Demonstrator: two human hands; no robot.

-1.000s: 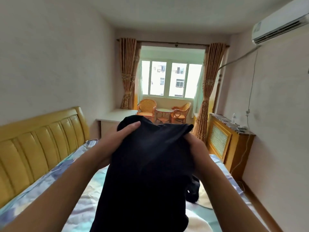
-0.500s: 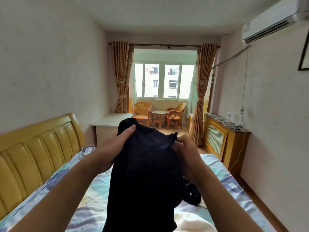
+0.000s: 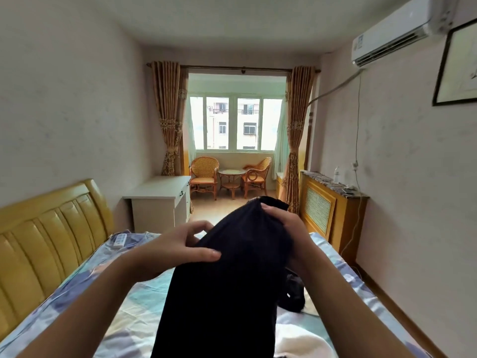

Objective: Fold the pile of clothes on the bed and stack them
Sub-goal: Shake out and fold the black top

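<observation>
The soft black cloth garment (image 3: 232, 275) hangs long and dark above the blue patterned bed (image 3: 108, 301), its top bunched in the right hand (image 3: 286, 223) and pinched by the left hand (image 3: 178, 244).

Bedroom in a private home. Bed (image 3: 85, 288) with patterned blue sheet and padded yellow headboard (image 3: 49, 228) along the left wall. White desk (image 3: 160, 202) just beyond the headboard. Wall-mounted air conditioner (image 3: 395, 29) and framed picture (image 3: 456, 68) high on the right wall. Wooden radiator cover (image 3: 333, 215) below, with a water bottle (image 3: 336, 174) on top. Tied-back brown curtains (image 3: 169, 120) frame a glazed alcove holding 2 rattan chairs (image 3: 205, 174) and 1 small round table (image 3: 231, 180). Apartment buildings show through the window (image 3: 236, 122).
</observation>
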